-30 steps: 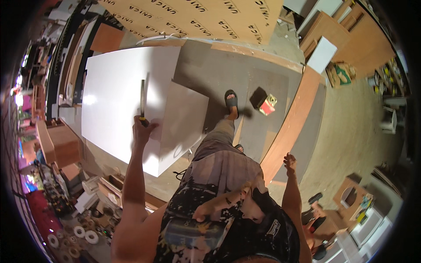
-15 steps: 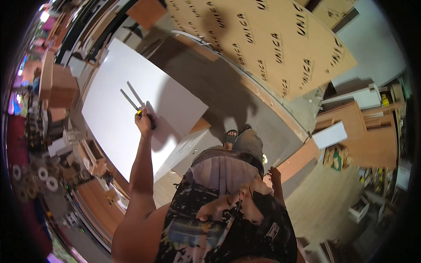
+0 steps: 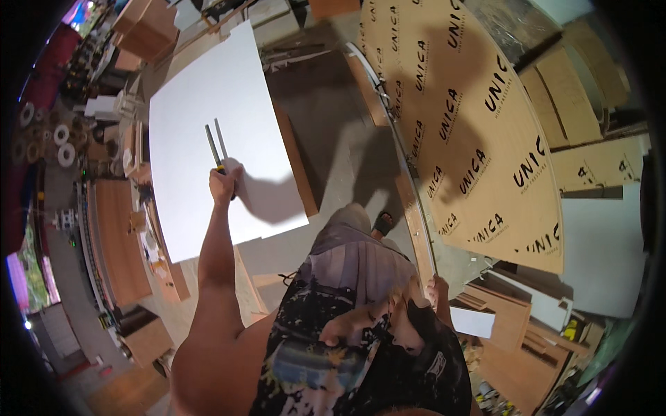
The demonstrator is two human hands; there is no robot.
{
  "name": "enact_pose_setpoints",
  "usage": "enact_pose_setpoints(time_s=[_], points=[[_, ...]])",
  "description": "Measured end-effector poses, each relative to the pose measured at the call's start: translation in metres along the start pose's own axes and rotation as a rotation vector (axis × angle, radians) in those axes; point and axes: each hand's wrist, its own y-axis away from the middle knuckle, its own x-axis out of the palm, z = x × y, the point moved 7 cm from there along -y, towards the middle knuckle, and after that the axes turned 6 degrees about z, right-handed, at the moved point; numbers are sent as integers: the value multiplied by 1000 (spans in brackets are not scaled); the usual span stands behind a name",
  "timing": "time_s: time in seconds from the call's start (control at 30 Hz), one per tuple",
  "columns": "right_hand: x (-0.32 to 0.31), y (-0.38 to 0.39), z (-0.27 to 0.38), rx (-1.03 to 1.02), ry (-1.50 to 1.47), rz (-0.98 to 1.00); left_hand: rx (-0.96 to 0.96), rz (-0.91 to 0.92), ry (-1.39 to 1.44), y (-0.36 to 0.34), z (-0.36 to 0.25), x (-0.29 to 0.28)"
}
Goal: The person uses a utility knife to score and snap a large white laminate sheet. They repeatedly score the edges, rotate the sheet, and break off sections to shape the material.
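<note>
My left hand point(image 3: 222, 186) is closed round the black and yellow handle of a file point(image 3: 212, 144), its long narrow flat blade pointing away from me. The file is above a large white laminated panel point(image 3: 187, 201), casting a shadow beside it. The panel lies flat at my left, and its wood-coloured edge shows on the right side. Low at my right side hangs my right hand point(image 3: 437, 291), fingers loosely bent and seemingly empty, partly hidden by my shirt. In the picture it overlaps the end of a long edge strip point(image 3: 418, 229); I cannot tell whether they touch.
A large tan printed sheet point(image 3: 479, 139) spreads at the far right. Wooden offcuts point(image 3: 517, 305) and a white board point(image 3: 603, 249) lie at the right. Rolls of edging tape point(image 3: 62, 142) sit at the far left, with brown boards point(image 3: 121, 236) nearer. My sandalled foot point(image 3: 383, 223) is on the floor.
The view has turned left, so the panel stands straighter and the tan sheet has come lower. My feet have shifted. My left hand still holds the file above the panel.
</note>
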Motion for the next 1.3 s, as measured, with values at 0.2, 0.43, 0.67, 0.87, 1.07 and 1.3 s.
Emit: enact_pose_setpoints(time_s=[0.2,0.43,0.67,0.87,1.07,1.3], points=[[-29,-30,182,-206,243,-34,-101,4,-5,-2,-6,9],[151,-33,374,-518,642,291,-218,2,-46,11,-25,-3],[341,-31,488,-634,1311,632,-308,68,-68,9,-18,-4],[449,-59,613,-752,1661,652,-373,99,-20,10,-4,1],[646,6,741,-892,1279,735,-453,-27,30,17,-13,-10],[871,104,815,-551,673,1006,-429,-245,264,-43,-89,-21]])
